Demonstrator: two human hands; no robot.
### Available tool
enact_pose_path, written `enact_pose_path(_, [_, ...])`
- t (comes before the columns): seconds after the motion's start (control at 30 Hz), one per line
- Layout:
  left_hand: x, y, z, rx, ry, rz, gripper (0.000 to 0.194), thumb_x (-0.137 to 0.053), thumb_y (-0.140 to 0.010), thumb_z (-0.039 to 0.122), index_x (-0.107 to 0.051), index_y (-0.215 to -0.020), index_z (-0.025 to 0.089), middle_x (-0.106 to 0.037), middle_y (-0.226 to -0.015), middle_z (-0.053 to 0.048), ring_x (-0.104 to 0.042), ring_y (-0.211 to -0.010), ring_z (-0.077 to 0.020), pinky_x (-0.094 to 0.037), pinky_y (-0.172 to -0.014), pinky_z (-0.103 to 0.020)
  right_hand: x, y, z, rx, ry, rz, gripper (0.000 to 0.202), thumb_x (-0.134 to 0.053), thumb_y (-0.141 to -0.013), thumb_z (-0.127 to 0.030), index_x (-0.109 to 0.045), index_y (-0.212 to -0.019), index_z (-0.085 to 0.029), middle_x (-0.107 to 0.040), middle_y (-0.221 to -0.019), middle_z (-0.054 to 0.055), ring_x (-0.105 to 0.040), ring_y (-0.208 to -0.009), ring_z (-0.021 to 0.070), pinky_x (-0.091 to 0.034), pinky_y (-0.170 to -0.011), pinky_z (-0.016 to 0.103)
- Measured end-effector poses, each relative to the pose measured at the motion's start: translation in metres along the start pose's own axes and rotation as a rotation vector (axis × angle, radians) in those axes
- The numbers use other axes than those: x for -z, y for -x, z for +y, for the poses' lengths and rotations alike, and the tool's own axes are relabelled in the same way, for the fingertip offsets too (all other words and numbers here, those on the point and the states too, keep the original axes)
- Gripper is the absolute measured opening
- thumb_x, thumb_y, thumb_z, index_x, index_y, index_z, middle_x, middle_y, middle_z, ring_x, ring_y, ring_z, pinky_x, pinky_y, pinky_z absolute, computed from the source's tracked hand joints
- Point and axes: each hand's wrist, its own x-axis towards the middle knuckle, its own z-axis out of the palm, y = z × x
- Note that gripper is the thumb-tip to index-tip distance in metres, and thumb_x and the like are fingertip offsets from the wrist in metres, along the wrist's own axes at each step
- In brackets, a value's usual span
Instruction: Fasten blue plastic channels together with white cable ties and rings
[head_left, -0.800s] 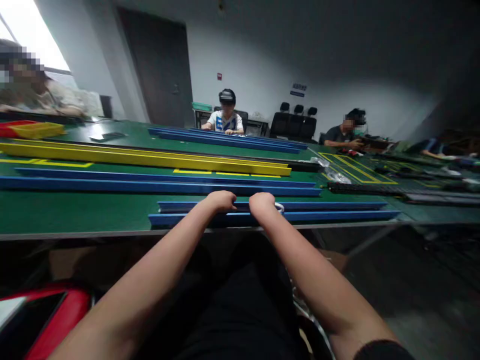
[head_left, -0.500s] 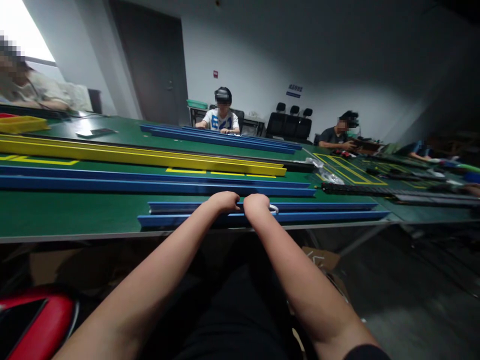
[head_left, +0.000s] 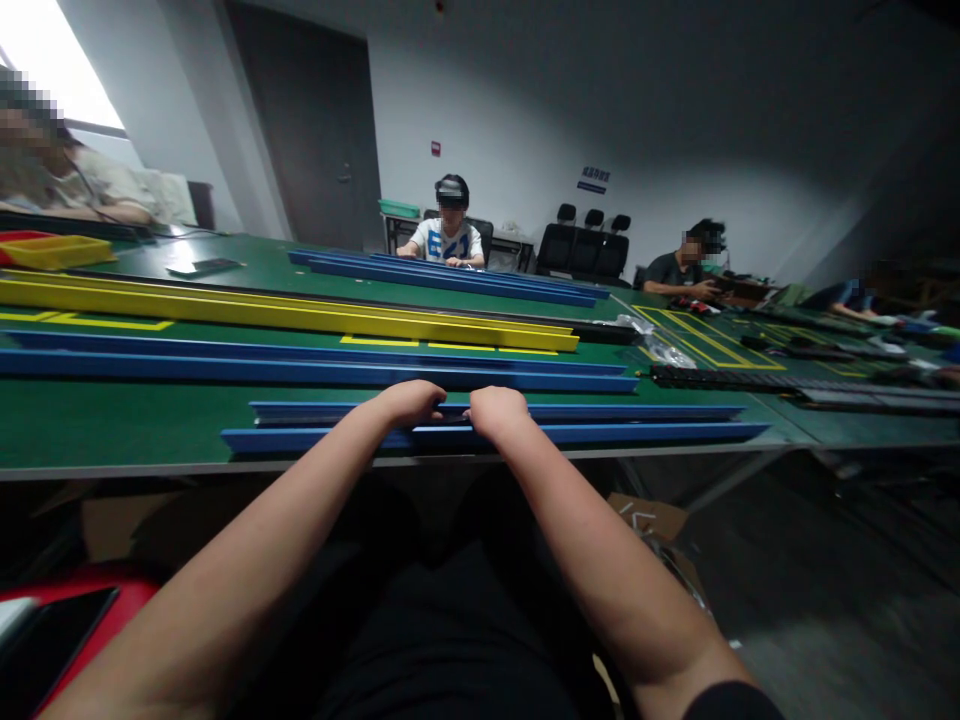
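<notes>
Head view: the fingers of the left hand (head_left: pixel 415 402) are curled inward over the near pair of blue rails, with the thumb side turned toward the other hand. The fingers of the right hand (head_left: pixel 499 408) are bent likewise, just beside them, with a narrow gap left between the hands. Whether anything is pinched cannot be told, since the fingertips are largely hidden by the backs of the hands; neither hand is seen spread wide. Between the front blue rail (head_left: pixel 637 433) and the rear blue rail (head_left: pixel 637 412), a thin pale strip (head_left: pixel 300 421) is partly shown, its middle covered by the left hand.

For close work here, the hands are probably best held low and level, with light, even pressure so that the rails are not nudged askew. Good control would likely be helped by small finger movements and by wrists kept off the front rail.

The near rails are laid lengthwise along the near edge of the green surface (head_left: pixel 150 430). Beyond them another blue rail pair (head_left: pixel 187 372) is set, then a long yellow rail (head_left: pixel 300 318). Crumpled clear plastic (head_left: pixel 667 352) is seen past the yellow rail's right end.
</notes>
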Motion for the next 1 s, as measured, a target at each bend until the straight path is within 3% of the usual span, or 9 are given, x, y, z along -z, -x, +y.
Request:
enact_pose_path(0.13, [0.003, 0.023, -0.025, 0.082, 0.063, -0.025, 0.03, -0.057, -0.073, 0.05, -0.067, -0.087, 0.026, -0.069, -0.078, -0.001, -0.058, -0.066, -0.0175, -0.035, -0.056, -0.027, 0.01, -0.002, 0.0, 0.121, 0.025, 0.008, 0.037, -0.056, -0.087, -0.047, -0.071, -0.108, -0.02, -0.07, -0.111, 0.014, -0.065, -0.104, 0.0263, -0.05, -0.087, 0.035])
enact_pose_path(0.37, [0.005, 0.023, -0.023, 0.126, 0.113, -0.034, 0.039, -0.059, -0.071, 0.055, -0.068, -0.094, 0.026, -0.071, -0.086, -0.004, -0.061, -0.072, -0.0205, -0.037, -0.058, -0.027, 0.011, -0.013, 0.029, 0.026, 0.099, -0.106, 0.042, -0.068, -0.078, -0.047, -0.071, -0.11, -0.02, -0.068, -0.115, 0.015, -0.064, -0.107, 0.0279, -0.05, -0.087, 0.036])
enact_pose_path(0.63, [0.005, 0.022, -0.023, 0.135, 0.097, -0.043, 0.036, -0.06, -0.071, 0.053, -0.068, -0.093, 0.026, -0.072, -0.087, -0.004, -0.064, -0.076, -0.0209, -0.04, -0.059, -0.027, 0.0, -0.01, 0.004, -0.075, 0.092, -0.079, 0.034, -0.066, -0.079, -0.02, -0.071, -0.111, -0.01, -0.066, -0.114, 0.023, -0.064, -0.107, 0.0293, -0.052, -0.086, 0.038])
enact_pose_path(0.8, [0.005, 0.018, -0.022, 0.178, 0.106, -0.088, 0.041, -0.06, -0.071, 0.051, -0.067, -0.102, 0.026, -0.073, -0.097, -0.006, -0.065, -0.083, -0.0217, -0.044, -0.065, -0.026, -0.001, -0.014, -0.001, -0.108, 0.077, -0.081, 0.035, -0.057, -0.079, -0.008, -0.071, -0.111, -0.012, -0.066, -0.116, 0.022, -0.064, -0.107, 0.0311, -0.054, -0.083, 0.044])
enact_pose_path(1.0, [0.007, 0.008, -0.013, 0.179, 0.121, -0.152, 0.04, -0.061, -0.071, 0.046, -0.068, -0.102, 0.023, -0.073, -0.099, -0.007, -0.066, -0.084, -0.0213, -0.046, -0.067, -0.026, -0.002, -0.013, -0.002, -0.118, 0.055, -0.092, 0.032, -0.058, -0.081, -0.011, -0.071, -0.11, -0.011, -0.066, -0.115, 0.024, -0.065, -0.106, 0.0319, -0.055, -0.082, 0.044])
